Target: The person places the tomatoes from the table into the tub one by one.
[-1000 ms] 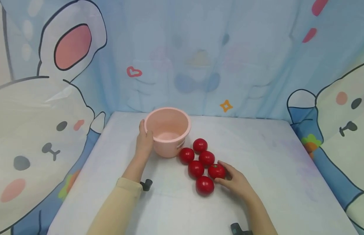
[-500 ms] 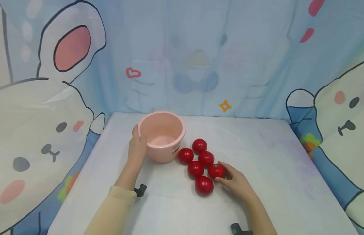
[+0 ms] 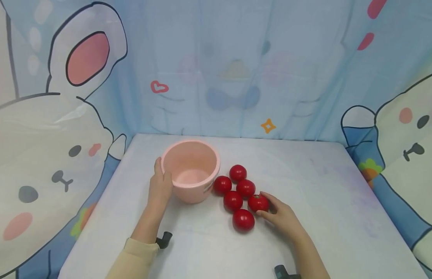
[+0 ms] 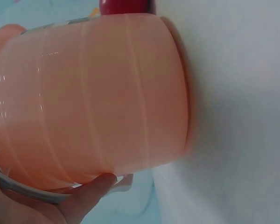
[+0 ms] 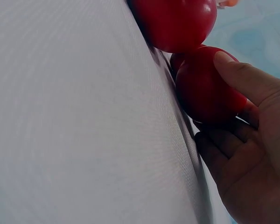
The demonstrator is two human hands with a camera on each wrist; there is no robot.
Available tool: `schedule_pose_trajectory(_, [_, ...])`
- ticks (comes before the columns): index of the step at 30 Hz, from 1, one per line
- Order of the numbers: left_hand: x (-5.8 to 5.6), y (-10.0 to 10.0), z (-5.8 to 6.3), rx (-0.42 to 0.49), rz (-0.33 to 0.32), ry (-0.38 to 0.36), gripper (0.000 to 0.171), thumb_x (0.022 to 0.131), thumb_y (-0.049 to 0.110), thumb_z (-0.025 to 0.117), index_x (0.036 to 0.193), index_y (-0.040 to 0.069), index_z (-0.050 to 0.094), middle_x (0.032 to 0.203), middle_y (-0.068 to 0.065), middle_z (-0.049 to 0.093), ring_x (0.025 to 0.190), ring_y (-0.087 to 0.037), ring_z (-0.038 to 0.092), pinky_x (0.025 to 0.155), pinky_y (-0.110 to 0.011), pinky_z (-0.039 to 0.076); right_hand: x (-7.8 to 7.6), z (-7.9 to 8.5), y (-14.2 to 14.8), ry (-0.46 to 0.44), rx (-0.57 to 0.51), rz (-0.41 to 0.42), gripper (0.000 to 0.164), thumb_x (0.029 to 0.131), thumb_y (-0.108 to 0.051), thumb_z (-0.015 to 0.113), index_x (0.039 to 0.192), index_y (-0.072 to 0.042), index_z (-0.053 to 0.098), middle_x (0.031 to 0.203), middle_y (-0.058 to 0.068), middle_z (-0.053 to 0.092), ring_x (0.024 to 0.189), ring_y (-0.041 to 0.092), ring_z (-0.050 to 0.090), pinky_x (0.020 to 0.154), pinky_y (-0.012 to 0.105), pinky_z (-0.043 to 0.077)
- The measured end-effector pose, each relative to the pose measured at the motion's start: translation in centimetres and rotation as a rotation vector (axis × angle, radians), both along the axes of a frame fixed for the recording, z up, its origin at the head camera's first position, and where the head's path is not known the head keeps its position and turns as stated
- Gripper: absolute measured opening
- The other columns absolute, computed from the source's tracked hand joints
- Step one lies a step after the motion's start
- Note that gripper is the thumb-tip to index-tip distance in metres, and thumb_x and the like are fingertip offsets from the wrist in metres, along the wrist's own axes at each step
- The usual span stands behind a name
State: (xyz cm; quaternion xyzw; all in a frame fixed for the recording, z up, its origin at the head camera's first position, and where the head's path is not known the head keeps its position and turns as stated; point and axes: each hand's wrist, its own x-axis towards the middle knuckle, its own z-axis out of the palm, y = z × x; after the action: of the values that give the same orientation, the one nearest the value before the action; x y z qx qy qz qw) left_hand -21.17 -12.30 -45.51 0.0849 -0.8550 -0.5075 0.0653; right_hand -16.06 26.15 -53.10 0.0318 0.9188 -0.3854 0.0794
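Softly pink bucket (image 3: 190, 194), glossy red tomatoes (image 3: 233, 201)

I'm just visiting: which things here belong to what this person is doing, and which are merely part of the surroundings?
Seemingly part of the job:
- pink bucket, held by the left hand
- green-topped tomato, gripped by the right hand
- five other tomatoes, grouped beside it

Just surroundings:
- white table
- cartoon-print curtain

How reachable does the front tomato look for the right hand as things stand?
Probably yes: the right hand is just beside the front tomato, whose near side is free. It grips another tomato, though, so it would likely have to let go first.
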Motion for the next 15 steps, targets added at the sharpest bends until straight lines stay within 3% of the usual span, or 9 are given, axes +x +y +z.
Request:
schedule_pose_trajectory(10, [1.1, 0.1, -0.2, 0.017, 0.0, 0.003, 0.063, 0.102, 0.029, 0.031, 0.16, 0.022, 0.008, 0.162, -0.01, 0.029, 0.148, -0.03, 0.032, 0.12, -0.049, 0.029, -0.2, 0.6, 0.2, -0.021, 0.014, 0.004, 0.089, 0.075, -0.057, 0.077, 0.15, -0.027, 0.041, 0.153, 0.014, 0.044, 0.143, 0.04, 0.038, 0.105, 0.061, 0.043])
schedule_pose_trajectory(15, [1.0, 0.1, -0.2, 0.006, 0.002, 0.02, 0.063, 0.101, 0.027, 0.032, 0.16, 0.02, 0.009, 0.162, -0.012, 0.03, 0.148, -0.03, 0.033, 0.12, -0.05, 0.028, -0.3, 2.5, 0.9, 0.034, -0.005, 0.04, 0.085, 0.079, -0.054, 0.076, 0.151, -0.027, 0.039, 0.153, 0.014, 0.045, 0.14, 0.04, 0.043, 0.102, 0.056, 0.049])
